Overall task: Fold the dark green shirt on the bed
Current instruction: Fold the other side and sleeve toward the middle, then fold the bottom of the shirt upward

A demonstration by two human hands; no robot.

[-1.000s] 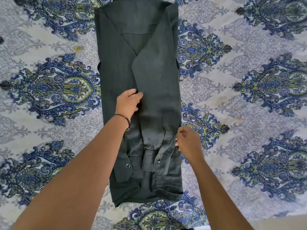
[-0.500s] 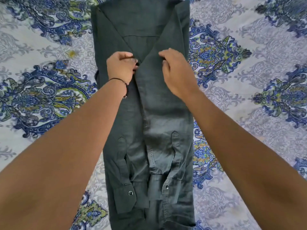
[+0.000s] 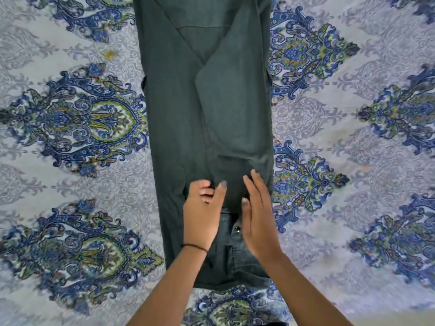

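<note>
The dark green shirt (image 3: 188, 109) lies flat on the bed as a long narrow strip, both sides folded in so the sleeves overlap down the middle. Its cuffs with a metal snap sit near the bottom end. My left hand (image 3: 203, 216) rests on the lower part of the shirt with fingers curled loosely against the cloth. My right hand (image 3: 257, 212) lies beside it, fingers straight and flat on the right sleeve. Neither hand visibly pinches any fabric. The shirt's top end runs out of view.
The bed is covered by a pale grey sheet (image 3: 353, 142) printed with large blue and green paisley medallions, spreading on all sides of the shirt. A strip of beige floor (image 3: 388, 320) shows at the bottom right corner.
Both hands have slid down the shirt from the upper sleeve overlap to the cuff end, pressing the cloth. The view has shifted so the shirt's bottom hem shows again.
</note>
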